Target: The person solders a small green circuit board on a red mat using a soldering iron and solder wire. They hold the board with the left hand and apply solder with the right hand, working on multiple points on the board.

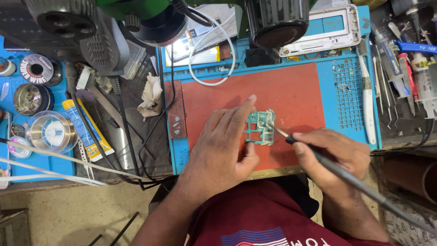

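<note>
A small green circuit board (261, 126) with silver shields lies on the red mat (291, 91); left hand (225, 146) fingers press it flat, right hand (334, 157) fingers grip a soldering iron (318, 157) touching it

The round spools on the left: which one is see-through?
The clear plastic spool, nearest the yellow tube. The dark wire spool and the tin above it are not see-through.

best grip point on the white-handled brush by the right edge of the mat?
Pinch the white-handled brush mid-handle from above, fingers closing across its width. It lies flat and nearly straight up the blue mat, with bare mat on its left; tweezers crowd its right side, so approach from the left.
</note>
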Available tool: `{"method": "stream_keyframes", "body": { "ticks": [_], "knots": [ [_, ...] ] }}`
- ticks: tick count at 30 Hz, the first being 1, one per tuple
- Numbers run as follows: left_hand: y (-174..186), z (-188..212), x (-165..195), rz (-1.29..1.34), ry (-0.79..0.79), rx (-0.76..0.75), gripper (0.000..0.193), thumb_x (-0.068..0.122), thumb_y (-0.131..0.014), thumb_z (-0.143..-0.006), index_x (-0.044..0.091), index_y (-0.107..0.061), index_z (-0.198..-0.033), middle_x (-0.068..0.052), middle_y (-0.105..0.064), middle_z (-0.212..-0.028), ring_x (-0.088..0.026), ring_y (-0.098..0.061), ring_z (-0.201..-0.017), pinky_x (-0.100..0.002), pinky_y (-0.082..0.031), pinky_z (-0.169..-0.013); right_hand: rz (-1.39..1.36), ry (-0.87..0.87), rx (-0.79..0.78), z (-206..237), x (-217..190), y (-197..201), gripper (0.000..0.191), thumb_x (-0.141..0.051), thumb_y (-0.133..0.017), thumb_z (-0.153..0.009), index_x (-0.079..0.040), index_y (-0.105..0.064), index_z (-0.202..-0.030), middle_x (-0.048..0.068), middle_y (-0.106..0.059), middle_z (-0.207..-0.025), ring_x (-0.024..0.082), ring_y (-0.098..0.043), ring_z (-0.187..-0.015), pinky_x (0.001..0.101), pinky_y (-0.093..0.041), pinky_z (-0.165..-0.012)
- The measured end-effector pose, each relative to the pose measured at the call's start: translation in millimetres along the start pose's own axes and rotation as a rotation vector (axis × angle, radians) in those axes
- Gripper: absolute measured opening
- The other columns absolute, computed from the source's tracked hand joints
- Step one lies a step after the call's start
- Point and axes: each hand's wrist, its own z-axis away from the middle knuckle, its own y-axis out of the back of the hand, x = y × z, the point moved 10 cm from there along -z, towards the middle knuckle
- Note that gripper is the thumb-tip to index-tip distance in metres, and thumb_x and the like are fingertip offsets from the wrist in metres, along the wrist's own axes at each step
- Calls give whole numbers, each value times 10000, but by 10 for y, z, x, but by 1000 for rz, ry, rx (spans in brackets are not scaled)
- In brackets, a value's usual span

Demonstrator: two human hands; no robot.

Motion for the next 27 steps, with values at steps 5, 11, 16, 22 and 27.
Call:
{"method": "stream_keyframes", "body": {
  "ticks": [5,11,16,22,27],
  "knots": [
    [-11,-8,18,-28,-19,7,841,46,-682,-807,-5,-333,-1570,-199,-588,-1371,-371,-551,-1271,-476,-463,-1110,-30,-22,-58,-19,51,12,200,-53,-736,-913,32,-738,-1095,118,-769,-937,141,-737,-764,252,-551,-650],
    [-18,-8,45,-32,-4,33,923,259,-840,-831,-3,-334,-1558,-199,-571,-1376,-379,-531,-1298,-470,-458,-1093,53,101,-126,-100,-152,-95,196,-58,-774,-833,15,-762,-1015,123,-755,-817,143,-688,-634,252,-503,-563],
    [-11,-10,34,-5,-8,34,912,250,-837,-842,6,-342,-1569,-177,-586,-1371,-363,-545,-1294,-459,-472,-1102,118,160,-146,-142,-220,-173,202,-55,-795,-804,-3,-775,-999,121,-754,-810,165,-715,-651,259,-526,-567],
    [-16,-26,43,-11,-15,26,906,240,-832,-838,-4,-347,-1563,-183,-595,-1370,-366,-546,-1285,-461,-462,-1104,82,131,-135,-160,-172,-136,206,-48,-797,-804,-17,-775,-1007,106,-762,-831,153,-729,-669,251,-539,-577],
    [-32,-47,61,-27,-17,12,912,240,-840,-824,-12,-347,-1550,-199,-587,-1355,-382,-538,-1266,-476,-447,-1088,92,178,-146,-163,-182,-137,210,-55,-804,-792,-28,-780,-999,107,-763,-829,145,-721,-686,256,-540,-595]
  ]
}}
